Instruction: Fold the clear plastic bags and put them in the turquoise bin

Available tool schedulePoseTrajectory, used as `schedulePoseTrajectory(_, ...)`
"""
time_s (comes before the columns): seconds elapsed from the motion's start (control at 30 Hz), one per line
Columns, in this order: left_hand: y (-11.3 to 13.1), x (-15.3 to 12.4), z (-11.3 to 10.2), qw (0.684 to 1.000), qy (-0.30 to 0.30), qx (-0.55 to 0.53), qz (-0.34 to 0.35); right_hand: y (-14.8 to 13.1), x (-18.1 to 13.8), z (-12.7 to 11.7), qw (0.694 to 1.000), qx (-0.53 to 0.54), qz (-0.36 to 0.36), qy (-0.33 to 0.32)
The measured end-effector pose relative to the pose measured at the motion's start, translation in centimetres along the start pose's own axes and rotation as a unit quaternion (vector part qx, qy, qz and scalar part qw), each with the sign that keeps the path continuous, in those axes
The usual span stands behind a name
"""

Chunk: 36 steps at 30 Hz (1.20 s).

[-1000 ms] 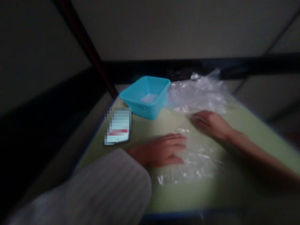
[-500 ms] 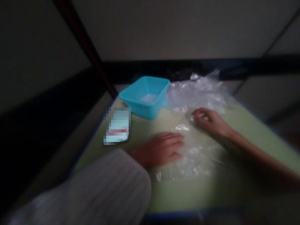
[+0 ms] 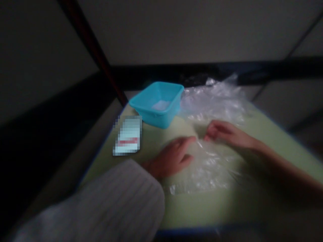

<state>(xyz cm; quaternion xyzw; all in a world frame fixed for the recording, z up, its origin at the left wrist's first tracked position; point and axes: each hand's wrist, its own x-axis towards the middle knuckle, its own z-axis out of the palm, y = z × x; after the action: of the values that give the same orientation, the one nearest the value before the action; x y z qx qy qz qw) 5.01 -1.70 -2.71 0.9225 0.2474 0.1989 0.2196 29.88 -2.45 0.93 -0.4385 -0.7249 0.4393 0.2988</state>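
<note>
A clear plastic bag (image 3: 209, 171) lies crinkled on the table in front of me, its far edge drawn up between my hands. My left hand (image 3: 174, 158) rests at the bag's left side, fingers stretched out and thumb apart from them. At the far edge, my right hand (image 3: 224, 132) has its fingers curled into a pinch on the plastic; the exact contact is blurred. The two hands' fingertips are close together but apart.
A turquoise plastic basin (image 3: 156, 116) with something whitish inside stands at the back of the yellow-green table (image 3: 196, 211). Beside it is a heap of clear plastic bags (image 3: 214, 101). A pixelated pale item (image 3: 128, 136) lies at the left.
My right hand has come slightly nearer with its fingertips lowered. My left hand has turned from lying flat to thumb and fingers parted, and the bag's far edge has lifted.
</note>
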Motion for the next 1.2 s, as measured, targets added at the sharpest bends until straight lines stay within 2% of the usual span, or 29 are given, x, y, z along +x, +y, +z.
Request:
schedulePoseTrajectory(0.1,0.1,0.0,0.0,1.0,0.001,0.019,0.02,0.4,0.5,1.1,0.999,0.027,-0.003,0.034)
schedulePoseTrajectory(0.2,0.2,0.0,0.0,0.999,0.001,0.034,0.027,0.7,0.7,1.6,0.999,0.042,0.002,0.002)
schedulePoseTrajectory(0.33,0.2,0.0,0.0,0.999,-0.002,0.045,0.026,0.7,0.5,0.6,0.999,0.027,0.022,-0.037)
schedulePoseTrajectory(0.43,0.2,0.0,0.0,0.998,-0.002,0.053,0.031,0.3,0.3,-0.1,0.995,0.024,0.037,-0.088)
schedulePoseTrajectory(0.6,0.2,0.1,0.1,0.998,-0.011,0.056,0.022,-0.4,-0.3,-0.7,0.972,0.036,0.077,-0.221)
schedulePoseTrajectory(0.73,0.2,0.1,0.0,0.998,-0.013,0.051,0.026,-0.3,-0.7,-1.6,0.959,0.052,0.085,-0.264)
schedulePoseTrajectory(0.8,0.2,0.1,-0.1,0.998,-0.002,0.047,0.038,-0.1,-0.7,-2.1,0.966,0.045,0.07,-0.243)
schedulePoseTrajectory(0.93,0.0,0.0,-0.6,0.996,0.023,0.051,0.063,0.6,-0.6,-2.8,0.986,0.024,0.079,-0.144)
schedulePoseTrajectory(1.2,-0.7,-0.3,-0.7,0.973,0.025,0.039,0.226,0.9,-0.7,-3.3,0.994,-0.051,0.086,-0.053)
